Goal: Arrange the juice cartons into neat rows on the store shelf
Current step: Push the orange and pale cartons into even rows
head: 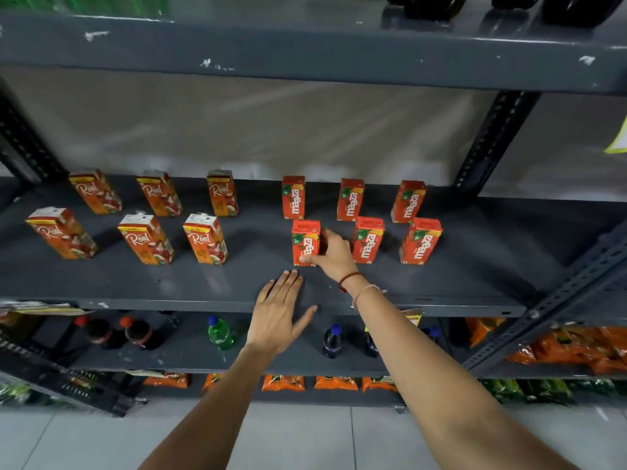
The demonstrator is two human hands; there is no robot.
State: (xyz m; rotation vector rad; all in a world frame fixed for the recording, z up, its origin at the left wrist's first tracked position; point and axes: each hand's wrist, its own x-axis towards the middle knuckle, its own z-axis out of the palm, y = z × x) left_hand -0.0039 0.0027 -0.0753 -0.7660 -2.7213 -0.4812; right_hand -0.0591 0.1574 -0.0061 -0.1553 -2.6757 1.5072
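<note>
Small juice cartons stand upright in two rows on the dark grey shelf (203, 286). On the left are several orange Real cartons, among them the front one (205, 239) nearest the middle. On the right are several red Maaza cartons, three at the back such as (293, 197) and three in front. My right hand (330, 254) is shut around the front-left Maaza carton (305, 237), which stands on the shelf. My left hand (278, 313) lies flat and open on the shelf's front edge, just below that carton, holding nothing.
An upper shelf (305, 52) overhangs the cartons, with dark bottles on it. Slotted steel uprights (492, 140) stand at the back corners. Below are soda bottles (220, 334) and orange snack packets (283, 383). Bare shelf surface lies right of the Maaza cartons.
</note>
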